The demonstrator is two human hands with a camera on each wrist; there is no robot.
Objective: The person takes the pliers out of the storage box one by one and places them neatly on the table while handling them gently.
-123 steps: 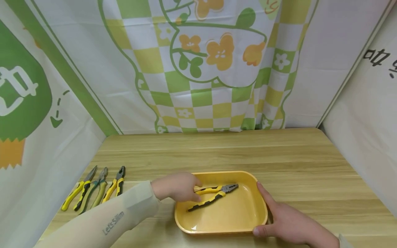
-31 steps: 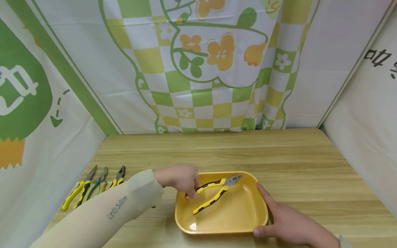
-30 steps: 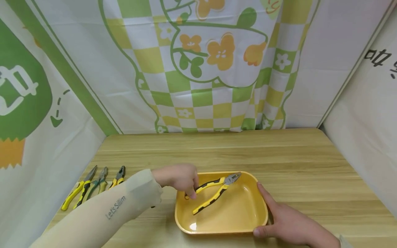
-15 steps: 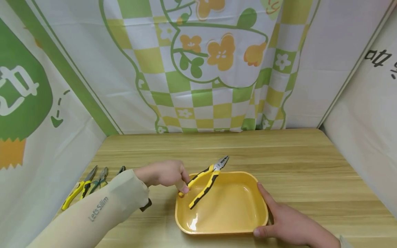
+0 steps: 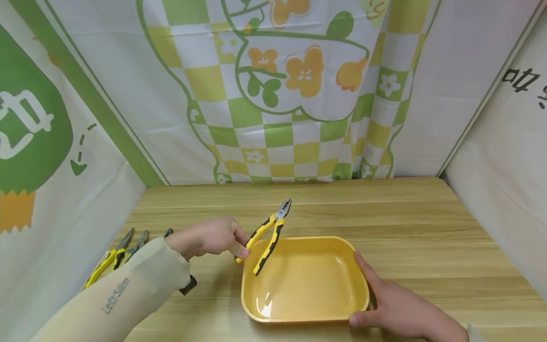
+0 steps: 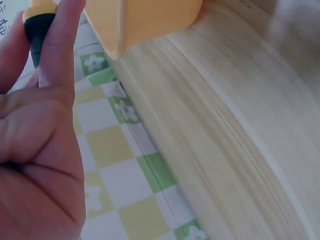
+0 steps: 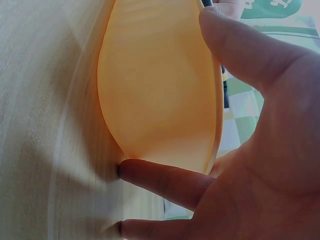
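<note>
My left hand (image 5: 215,237) pinches one handle of yellow-and-black combination pliers (image 5: 282,210) between thumb and fingers. The pliers hang above the back left rim of a yellow plastic tub (image 5: 316,285), handles spread and metal nose pointing up and away. In the left wrist view a yellow-and-black handle end (image 6: 39,25) shows between the fingers. My right hand (image 5: 397,304) holds the tub's right end, thumb at the front corner and index finger along the back corner. The right wrist view shows fingers (image 7: 165,182) spread against the tub's outer wall (image 7: 155,90).
More pliers lie at the table's left: a yellow-and-black long-nose pair (image 5: 102,266), a green-handled pair (image 5: 140,241) and a third whose tip (image 5: 168,232) peeks out. My sleeve (image 5: 141,285) partly covers them. Printed cloth (image 5: 278,142) hangs behind the wooden table (image 5: 384,209).
The pliers lay in the tub before; my left hand has lifted them by a handle and moved left and away, over the rim. The right hand and tub have stayed put.
</note>
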